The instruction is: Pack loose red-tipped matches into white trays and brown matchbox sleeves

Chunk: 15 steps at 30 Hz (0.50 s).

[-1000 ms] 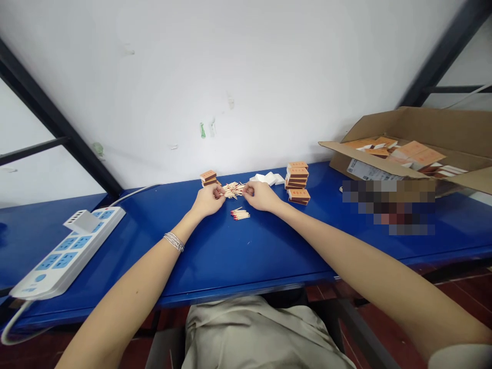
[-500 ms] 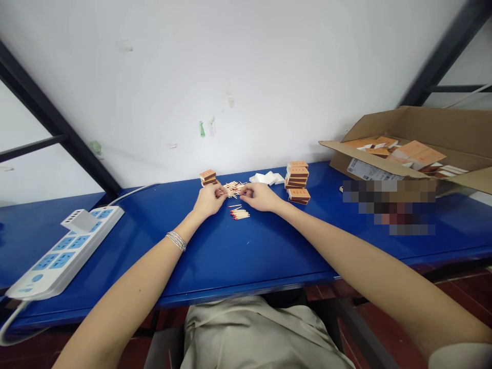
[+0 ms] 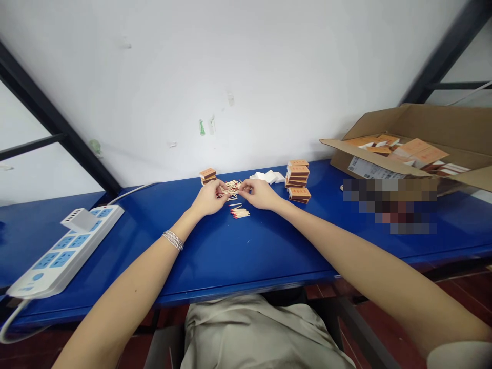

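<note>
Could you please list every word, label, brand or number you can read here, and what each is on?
No text can be read with certainty.
Stacked matchboxes: reddish printing on top, too small to read.
White label on the cardboard box: dark print, too small to read.
Power strip: any markings are too small to read.

Match pile [image 3: 232, 186] hemmed in on both sides: left hand [image 3: 209, 199] and short box stack [image 3: 208, 174] to its left; right hand [image 3: 259, 195], white pieces [image 3: 268, 177] and taller stack [image 3: 297, 177] to its right. Wall [image 3: 246, 82] behind it. Before it, past a match row [image 3: 240, 213], bare tabletop [image 3: 246, 256] gives passage to the pile.
</note>
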Available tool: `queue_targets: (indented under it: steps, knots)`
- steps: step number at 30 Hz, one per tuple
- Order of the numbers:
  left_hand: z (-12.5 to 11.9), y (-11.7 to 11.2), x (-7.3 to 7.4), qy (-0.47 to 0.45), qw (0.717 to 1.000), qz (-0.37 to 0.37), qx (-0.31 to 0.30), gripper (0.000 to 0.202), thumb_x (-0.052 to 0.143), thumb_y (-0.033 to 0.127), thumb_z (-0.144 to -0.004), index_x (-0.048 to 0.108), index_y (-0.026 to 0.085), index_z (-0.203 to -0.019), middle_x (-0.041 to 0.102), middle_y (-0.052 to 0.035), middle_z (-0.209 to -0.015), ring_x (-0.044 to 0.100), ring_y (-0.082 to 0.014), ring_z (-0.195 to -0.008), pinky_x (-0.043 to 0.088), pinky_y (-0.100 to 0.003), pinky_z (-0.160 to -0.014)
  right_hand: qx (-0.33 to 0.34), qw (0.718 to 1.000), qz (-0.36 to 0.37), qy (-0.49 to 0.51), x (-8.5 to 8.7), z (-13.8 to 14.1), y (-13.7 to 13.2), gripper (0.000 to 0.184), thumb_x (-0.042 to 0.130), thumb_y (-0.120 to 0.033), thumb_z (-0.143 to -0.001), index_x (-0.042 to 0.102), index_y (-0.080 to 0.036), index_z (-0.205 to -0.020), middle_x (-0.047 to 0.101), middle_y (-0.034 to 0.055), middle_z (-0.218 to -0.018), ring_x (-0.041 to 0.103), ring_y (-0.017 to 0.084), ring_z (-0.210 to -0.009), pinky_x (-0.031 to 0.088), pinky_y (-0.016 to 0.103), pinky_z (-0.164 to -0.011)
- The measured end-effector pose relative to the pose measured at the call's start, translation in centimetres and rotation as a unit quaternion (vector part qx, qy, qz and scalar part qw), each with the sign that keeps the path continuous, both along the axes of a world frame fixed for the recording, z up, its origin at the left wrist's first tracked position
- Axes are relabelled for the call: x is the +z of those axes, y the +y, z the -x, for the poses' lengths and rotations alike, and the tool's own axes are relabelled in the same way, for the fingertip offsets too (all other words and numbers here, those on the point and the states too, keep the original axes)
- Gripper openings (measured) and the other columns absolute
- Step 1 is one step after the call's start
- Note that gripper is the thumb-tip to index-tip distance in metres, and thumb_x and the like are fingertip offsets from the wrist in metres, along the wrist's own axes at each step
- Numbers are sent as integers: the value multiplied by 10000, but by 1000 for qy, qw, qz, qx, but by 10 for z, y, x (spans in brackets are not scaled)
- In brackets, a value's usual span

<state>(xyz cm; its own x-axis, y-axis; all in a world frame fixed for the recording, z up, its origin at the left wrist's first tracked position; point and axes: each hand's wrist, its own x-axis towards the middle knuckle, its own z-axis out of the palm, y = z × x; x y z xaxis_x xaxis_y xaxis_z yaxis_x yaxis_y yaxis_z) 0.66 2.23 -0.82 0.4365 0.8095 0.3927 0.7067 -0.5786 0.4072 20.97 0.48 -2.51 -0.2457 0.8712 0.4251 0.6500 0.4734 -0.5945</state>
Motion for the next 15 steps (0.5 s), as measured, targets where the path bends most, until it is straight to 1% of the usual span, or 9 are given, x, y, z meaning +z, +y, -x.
queue_targets:
  steps: [3,6,10,12,15]
  knots:
    - [6,2,2,19,1000,20,-6,204,645,293,-738,638,165,-896,605,-7,-766,514,-117,-625,409,-247,-626,34,999,26,-2,5,-5,-3,140,597,-270,-795,671,-152,-806,660,12,-723,525,103,-601,382,224,-610]
    - [7,2,4,43,998,38,-20,174,649,297,-725,675,166,-836,609,-5,-711,514,-116,-599,410,-249,-614,67,997,40,-8,6,-9,-5,140,608,-264,-775,681,-145,-788,651,10,-707,515,94,-586,384,220,-605]
    - [5,1,5,61,996,48,-35,132,624,281,-730,687,167,-747,619,-6,-661,517,-121,-581,403,-258,-599,145,985,92,-29,4,-11,-4,185,629,-297,-752,707,-143,-818,653,11,-691,525,94,-580,387,215,-580]
    - [5,2,4,62,996,49,-26,127,613,271,-734,683,166,-728,613,-4,-639,515,-121,-572,401,-259,-594,146,984,97,-31,2,-11,-3,200,631,-307,-750,713,-143,-828,654,12,-690,528,94,-579,388,216,-576]
    - [5,3,2,62,997,54,-15,112,608,257,-735,673,165,-735,613,-2,-644,512,-118,-571,405,-257,-597,100,992,75,-15,1,-9,-3,179,614,-273,-756,705,-135,-822,652,13,-676,531,95,-573,387,216,-575]
